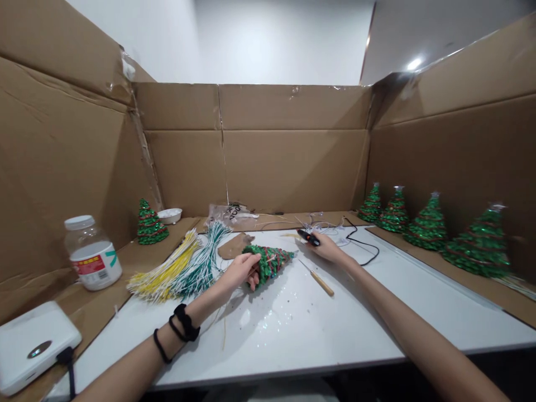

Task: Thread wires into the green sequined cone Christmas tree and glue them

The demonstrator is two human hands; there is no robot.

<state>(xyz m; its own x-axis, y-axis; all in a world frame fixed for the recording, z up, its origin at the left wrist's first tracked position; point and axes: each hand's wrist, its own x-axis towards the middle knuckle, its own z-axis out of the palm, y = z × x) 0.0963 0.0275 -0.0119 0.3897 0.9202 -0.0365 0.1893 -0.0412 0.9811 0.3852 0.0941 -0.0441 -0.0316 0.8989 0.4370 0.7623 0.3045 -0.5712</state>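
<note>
My left hand (247, 271) is closed around the base of a small green tinsel Christmas tree (272, 262), which lies on its side with its tip pointing right. Red garland and small beads show on it. My right hand (329, 249) grips a black glue gun (309, 238) with orange parts, beyond the tree's tip and to its right; part of it is hidden by the fingers. Between the hands and nearer to me lies a wooden-handled awl (321, 283). Behind the tree sits a brown flat piece (235, 245).
Bundles of yellow-white (170, 271) and green-white stems (201, 262) lie left. Finished trees (427, 223) line the right; another tree (149, 223), a white bowl (170, 216), a jar (95, 257) and a white device (37, 346) stand left. A black cord (372, 245) curls right. Cardboard walls (293, 162) enclose the table.
</note>
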